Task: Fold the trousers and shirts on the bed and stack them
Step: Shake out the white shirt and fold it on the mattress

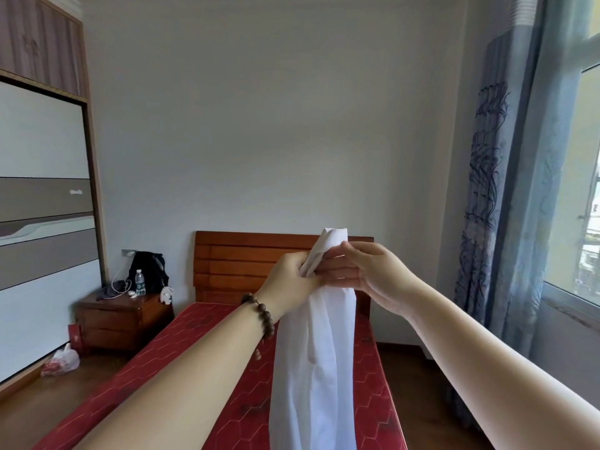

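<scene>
A white garment [319, 358] hangs in a long narrow drape in front of me, held up in the air above the red bed [194, 362]. My left hand [292, 277], with a bead bracelet on its wrist, grips the cloth near its top. My right hand [363, 267] pinches the same top part from the right, touching the left hand. A short end of cloth sticks up above both hands. The lower end of the garment runs out of the frame at the bottom. I cannot tell whether it is a shirt or trousers. No other clothes show on the bed.
A wooden headboard [246, 264] stands at the far end of the bed. A nightstand [123, 319] with a black bag and a water bottle [140, 282] is at the left, beside a tall wardrobe [42, 190]. A plastic bag [61, 358] lies on the floor. Blue curtains [506, 206] and a window are at the right.
</scene>
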`<state>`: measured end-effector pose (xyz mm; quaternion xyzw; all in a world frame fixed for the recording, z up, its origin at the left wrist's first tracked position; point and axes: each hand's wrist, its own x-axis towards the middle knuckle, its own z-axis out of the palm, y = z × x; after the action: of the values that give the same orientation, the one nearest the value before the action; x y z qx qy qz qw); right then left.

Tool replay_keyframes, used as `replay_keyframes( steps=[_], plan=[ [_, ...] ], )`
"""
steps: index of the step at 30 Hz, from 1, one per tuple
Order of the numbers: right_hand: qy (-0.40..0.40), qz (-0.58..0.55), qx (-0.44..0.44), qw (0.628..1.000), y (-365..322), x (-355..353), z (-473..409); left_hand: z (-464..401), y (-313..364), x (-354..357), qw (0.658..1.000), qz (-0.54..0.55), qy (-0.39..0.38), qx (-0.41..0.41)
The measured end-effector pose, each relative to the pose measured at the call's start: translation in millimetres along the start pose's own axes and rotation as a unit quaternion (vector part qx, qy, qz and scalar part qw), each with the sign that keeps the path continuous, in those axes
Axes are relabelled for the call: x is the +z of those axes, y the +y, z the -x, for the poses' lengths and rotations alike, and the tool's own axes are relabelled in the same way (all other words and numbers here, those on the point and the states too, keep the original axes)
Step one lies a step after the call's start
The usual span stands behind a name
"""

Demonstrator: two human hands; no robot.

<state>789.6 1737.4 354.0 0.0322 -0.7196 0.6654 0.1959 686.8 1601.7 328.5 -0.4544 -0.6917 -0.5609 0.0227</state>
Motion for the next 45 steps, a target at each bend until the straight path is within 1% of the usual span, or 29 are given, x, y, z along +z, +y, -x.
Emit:
replay_keyframes(
  steps=[1, 3, 4, 5, 6, 8, 9, 10, 11, 12, 13, 15, 16, 17, 18, 19, 20, 23, 26, 28, 30, 31, 33, 36, 37, 39, 41, 43, 45],
  plan=[
    [0.032, 0.06, -0.03, 0.997, -2.6, -2.5, -0.8, -0.3, 0.2, -0.8, 1.0, 0.006, -0.003, -0.012],
    [0.129, 0.154, -0.094, 0.975, -8.1, -9.8, -2.6, -2.8, -1.0, -4.1, 0.998, 0.036, -0.009, -0.043],
    [0.165, 0.177, -0.106, 0.964, -9.1, -14.0, -2.4, -3.2, -1.3, -6.2, 0.997, 0.052, -0.016, -0.053],
    [0.171, 0.182, -0.096, 0.964, -8.3, -18.5, -2.0, -3.3, -1.0, -7.8, 0.996, 0.066, -0.025, -0.053],
    [0.139, 0.155, -0.07, 0.976, -6.3, -22.3, -1.3, -2.8, -0.1, -8.6, 0.994, 0.083, -0.04, -0.052],
    [0.017, 0.047, -0.003, 0.999, -1.6, -24.7, 2.5, -0.6, 1.2, -8.6, 0.99, 0.11, -0.076, -0.04],
    [-0.029, 0.005, 0.017, 0.999, 0.4, -24.1, 4.4, 0.4, 1.3, -7.9, 0.989, 0.115, -0.09, -0.032],
    [-0.048, -0.02, 0.023, 0.998, 1.9, -23.0, 5.2, 1.8, 1.9, -7.4, 0.989, 0.112, -0.096, -0.026],
    [-0.044, -0.031, 0.013, 0.998, 3.3, -21.8, 5.2, 2.9, 1.5, -6.2, 0.991, 0.1, -0.086, -0.016],
    [-0.029, -0.035, -0.003, 0.999, 4.1, -20.3, 4.9, 4.8, 0.5, -4.5, 0.995, 0.078, -0.055, -0.004],
    [-0.008, -0.029, -0.02, 0.999, 5.2, -19.7, 4.0, 7.3, -1.2, -2.7, 0.999, 0.052, -0.007, 0.014],
    [0.02, -0.006, -0.038, 0.999, 6.1, -18.6, 3.9, 17.3, -4.7, 0.9, 0.993, 0.024, 0.091, 0.066],
    [0.027, -0.002, -0.039, 0.999, 5.6, -18.5, 4.0, 23.6, -7.1, 2.5, 0.988, 0.006, 0.114, 0.1],
    [0.035, 0.0, -0.037, 0.999, 4.7, -19.0, 3.3, 29.7, -10.5, 4.2, 0.985, -0.02, 0.118, 0.127],
    [0.043, 0.004, -0.035, 0.998, 3.0, -19.3, 2.8, 35.0, -13.4, 6.3, 0.983, -0.048, 0.107, 0.138],
    [0.05, 0.008, -0.035, 0.998, 0.7, -19.5, 2.4, 39.1, -16.2, 8.4, 0.986, -0.063, 0.083, 0.128],
    [0.056, 0.013, -0.036, 0.998, -2.0, -19.5, 2.0, 42.7, -18.1, 10.2, 0.992, -0.064, 0.051, 0.1],
    [0.083, 0.036, -0.04, 0.995, -8.4, -22.2, 2.7, 49.0, -26.8, 15.3, 0.998, -0.042, -0.033, 0.021],
    [0.105, 0.075, -0.032, 0.991, -12.6, -32.0, 6.8, 51.4, -34.2, 13.1, 0.996, -0.015, -0.088, -0.008],
    [0.114, 0.098, -0.017, 0.989, -13.9, -40.7, 12.2, 49.3, -36.0, 5.9, 0.995, -0.009, -0.095, -0.023],
    [0.118, 0.102, 0.001, 0.988, -14.2, -50.1, 18.6, 44.0, -34.6, -2.6, 0.998, 0.019, -0.06, -0.027],
    [0.115, 0.097, 0.011, 0.988, -14.7, -55.1, 21.9, 41.0, -33.2, -6.0, 0.997, 0.06, -0.041, -0.03],
    [0.097, 0.085, 0.026, 0.991, -17.5, -63.9, 26.9, 34.0, -29.5, -9.6, 0.989, 0.138, -0.034, -0.037],
    [0.061, 0.081, 0.036, 0.994, -26.5, -77.7, 32.5, 27.5, -22.3, -6.4, 0.986, 0.145, -0.071, -0.034],
    [0.035, 0.086, 0.047, 0.995, -31.7, -83.7, 35.3, 26.2, -20.9, -4.4, 0.986, 0.142, -0.077, -0.034],
    [-0.062, 0.099, 0.079, 0.99, -45.2, -96.7, 42.2, 24.3, -17.9, -1.6, 0.986, 0.144, -0.072, -0.036],
    [-0.149, 0.122, 0.104, 0.976, -57.5, -108.1, 48.5, 23.0, -15.7, -0.2, 0.987, 0.143, -0.064, -0.038],
    [-0.174, 0.19, 0.11, 0.96, -63.3, -109.4, 52.2, 22.7, -13.3, 1.6, 0.988, 0.134, -0.068, -0.042],
    [-0.161, 0.303, 0.101, 0.934, -59.1, -100.1, 54.7, 22.6, -11.4, 3.5, 0.99, 0.116, -0.074, -0.043]
  ],
)
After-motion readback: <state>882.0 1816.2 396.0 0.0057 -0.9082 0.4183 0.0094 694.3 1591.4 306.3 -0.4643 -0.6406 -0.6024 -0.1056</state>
